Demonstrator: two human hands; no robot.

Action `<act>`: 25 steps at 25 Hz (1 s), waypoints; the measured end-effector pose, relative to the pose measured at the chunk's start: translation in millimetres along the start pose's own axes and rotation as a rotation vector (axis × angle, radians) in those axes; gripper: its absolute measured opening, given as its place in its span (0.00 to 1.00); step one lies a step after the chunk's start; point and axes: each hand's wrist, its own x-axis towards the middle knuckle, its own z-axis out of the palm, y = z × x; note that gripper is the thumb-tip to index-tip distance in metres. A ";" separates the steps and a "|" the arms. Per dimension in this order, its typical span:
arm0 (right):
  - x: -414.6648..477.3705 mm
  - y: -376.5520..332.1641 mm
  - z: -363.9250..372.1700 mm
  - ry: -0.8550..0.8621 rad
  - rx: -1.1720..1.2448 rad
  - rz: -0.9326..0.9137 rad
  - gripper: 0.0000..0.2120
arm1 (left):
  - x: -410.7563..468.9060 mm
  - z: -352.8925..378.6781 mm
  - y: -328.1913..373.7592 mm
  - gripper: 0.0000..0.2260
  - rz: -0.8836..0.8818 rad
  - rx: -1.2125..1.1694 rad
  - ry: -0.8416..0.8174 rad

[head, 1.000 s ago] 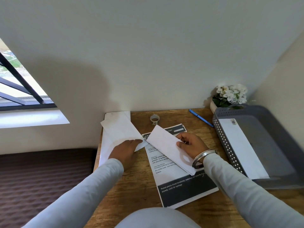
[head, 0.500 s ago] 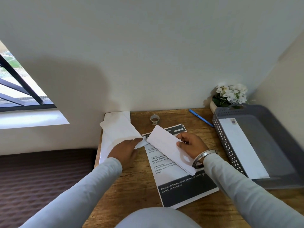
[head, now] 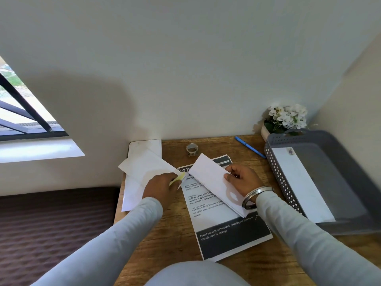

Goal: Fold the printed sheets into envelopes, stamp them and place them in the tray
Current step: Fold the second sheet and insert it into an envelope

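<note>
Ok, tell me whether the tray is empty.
Not empty: the grey tray already holds one white envelope, lying flat with a stamp at its far corner.

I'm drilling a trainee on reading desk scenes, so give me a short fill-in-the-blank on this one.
1. The blue pen lies on the desk between the tape roll and the ____.
2. The right hand, which holds the folded sheet, wears a metal ____ at the wrist.
3. One envelope already lies in the grey ____.
4. The flowers in the corner are ____ in colour.

Missing words: tray; bangle; tray; white
</note>
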 end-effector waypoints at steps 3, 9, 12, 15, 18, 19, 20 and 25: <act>1.2 2.6 -2.8 0.026 -0.032 0.006 0.05 | 2.6 4.5 5.0 0.15 -0.001 0.001 0.003; -0.4 4.3 -3.6 0.054 -0.035 0.018 0.09 | 2.4 9.1 18.7 0.15 0.020 0.035 -0.070; -0.9 4.7 -3.0 0.052 -0.020 0.028 0.09 | 6.5 11.6 19.8 0.07 0.042 0.023 -0.033; -2.6 2.7 -3.6 0.059 -0.009 0.025 0.09 | 5.6 15.5 20.9 0.09 0.021 0.028 -0.025; -5.2 1.1 -4.5 0.061 0.004 0.025 0.09 | 4.8 18.6 26.3 0.13 0.027 0.037 -0.019; -6.1 0.4 -5.0 0.060 0.008 0.022 0.10 | 5.6 18.8 28.5 0.13 0.027 0.040 -0.015; -6.7 0.6 -5.2 0.060 0.017 0.018 0.10 | 6.7 19.0 30.5 0.14 0.025 0.048 -0.016; -7.9 2.7 -5.8 0.086 0.068 0.026 0.11 | 12.7 23.3 39.3 0.14 0.014 0.035 -0.031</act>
